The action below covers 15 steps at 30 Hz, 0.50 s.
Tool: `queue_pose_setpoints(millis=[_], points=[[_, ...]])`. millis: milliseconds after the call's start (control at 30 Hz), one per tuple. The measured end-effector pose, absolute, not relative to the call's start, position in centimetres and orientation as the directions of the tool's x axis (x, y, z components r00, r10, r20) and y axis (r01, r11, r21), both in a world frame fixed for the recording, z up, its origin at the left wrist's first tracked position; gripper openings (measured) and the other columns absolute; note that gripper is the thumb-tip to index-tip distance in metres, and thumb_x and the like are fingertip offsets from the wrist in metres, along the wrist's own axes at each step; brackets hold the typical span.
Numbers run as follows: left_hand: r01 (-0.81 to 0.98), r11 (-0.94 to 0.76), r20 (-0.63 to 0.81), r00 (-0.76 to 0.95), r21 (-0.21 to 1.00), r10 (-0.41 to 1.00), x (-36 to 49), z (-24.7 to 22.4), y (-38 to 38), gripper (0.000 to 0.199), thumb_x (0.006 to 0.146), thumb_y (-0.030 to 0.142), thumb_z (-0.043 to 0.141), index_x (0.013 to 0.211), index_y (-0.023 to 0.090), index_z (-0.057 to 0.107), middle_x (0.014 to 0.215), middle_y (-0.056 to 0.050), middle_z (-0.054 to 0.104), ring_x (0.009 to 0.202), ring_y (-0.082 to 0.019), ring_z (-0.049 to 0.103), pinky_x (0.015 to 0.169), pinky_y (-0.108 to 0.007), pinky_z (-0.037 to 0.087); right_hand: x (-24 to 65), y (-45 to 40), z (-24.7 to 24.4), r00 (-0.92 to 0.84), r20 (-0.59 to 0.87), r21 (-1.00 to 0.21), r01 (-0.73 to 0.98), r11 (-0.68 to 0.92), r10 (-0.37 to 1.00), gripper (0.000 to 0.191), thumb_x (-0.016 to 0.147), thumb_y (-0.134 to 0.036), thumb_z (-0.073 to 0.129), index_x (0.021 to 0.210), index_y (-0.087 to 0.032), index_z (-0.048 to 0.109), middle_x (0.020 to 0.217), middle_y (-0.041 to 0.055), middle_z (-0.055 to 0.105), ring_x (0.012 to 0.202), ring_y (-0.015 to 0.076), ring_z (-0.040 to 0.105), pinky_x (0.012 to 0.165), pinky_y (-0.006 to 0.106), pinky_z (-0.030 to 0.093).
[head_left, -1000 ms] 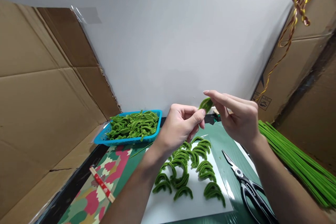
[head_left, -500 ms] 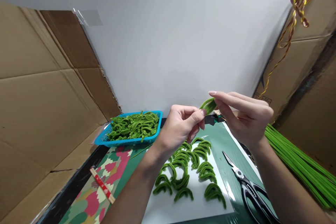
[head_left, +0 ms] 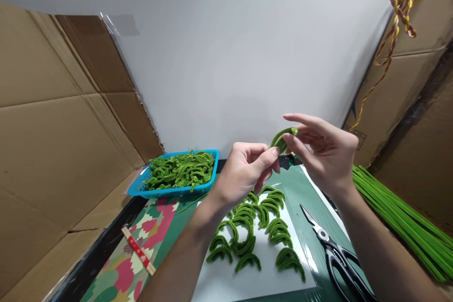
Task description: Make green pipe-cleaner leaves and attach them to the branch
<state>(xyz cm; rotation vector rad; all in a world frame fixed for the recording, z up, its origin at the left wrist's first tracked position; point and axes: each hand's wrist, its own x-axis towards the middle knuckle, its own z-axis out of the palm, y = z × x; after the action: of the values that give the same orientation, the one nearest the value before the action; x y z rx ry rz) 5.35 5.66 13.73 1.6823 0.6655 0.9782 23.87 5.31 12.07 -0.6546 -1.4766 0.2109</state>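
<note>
My left hand (head_left: 247, 170) pinches a bent green pipe cleaner piece (head_left: 283, 138) between thumb and fingers, in front of the wall. Close on its right, my right hand (head_left: 323, 151) has its thumb and a bent finger at the piece's upper end, while the index finger is lifted away. Below both hands a white sheet (head_left: 267, 283) carries several curved green pipe cleaner pieces (head_left: 247, 260), lying in small clusters. A blue basket (head_left: 170, 193) at the back left holds a heap of looped green pipe cleaner pieces (head_left: 180, 170).
Black-handled scissors (head_left: 332, 247) lie right of the sheet. A bundle of long green pipe cleaners (head_left: 403, 222) rests at far right. A red-wrapped stick (head_left: 138, 250) lies on patterned paper at left. Cardboard panels (head_left: 63, 141) flank the table, and twisted cord (head_left: 399, 19) hangs upper right.
My right index finger has lifted off the pipe cleaner piece and the right hand has shifted slightly left. The piece's end now shows above the thumb. My left hand has barely moved.
</note>
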Motion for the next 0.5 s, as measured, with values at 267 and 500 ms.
queue_pose_setpoints(millis=[267, 500], points=[[-0.056, -0.255, 0.234, 0.617, 0.965, 0.751, 5.3, 14.3, 5.1, 0.042, 0.1, 0.049, 0.068, 0.075, 0.015, 0.07, 0.052, 0.003, 0.054, 0.042, -0.008, 0.048, 0.041, -0.02, 0.039, 24.9, 6.1, 12.1, -0.174, 0.702, -0.71, -0.242, 0.661, 0.69, 0.02, 0.09, -0.035, 0.085, 0.104, -0.021, 0.083, 0.071, -0.0006, 0.074, 0.053, 0.0087, 0.061, 0.046, 0.019, 0.053], [-0.045, -0.213, 0.191, 0.644, 0.976, 0.741, 5.0, 14.4, 5.1, 0.04, 0.097, 0.049, 0.069, 0.075, 0.016, 0.069, 0.053, 0.004, 0.053, 0.042, -0.008, 0.049, 0.041, -0.02, 0.042, 25.7, 6.4, 12.4, -0.248, 0.697, -0.716, -0.274, 0.642, 0.673, 0.022, 0.078, -0.03, 0.095, 0.091, -0.019, 0.082, 0.07, 0.0008, 0.077, 0.05, 0.0119, 0.067, 0.04, 0.021, 0.055]])
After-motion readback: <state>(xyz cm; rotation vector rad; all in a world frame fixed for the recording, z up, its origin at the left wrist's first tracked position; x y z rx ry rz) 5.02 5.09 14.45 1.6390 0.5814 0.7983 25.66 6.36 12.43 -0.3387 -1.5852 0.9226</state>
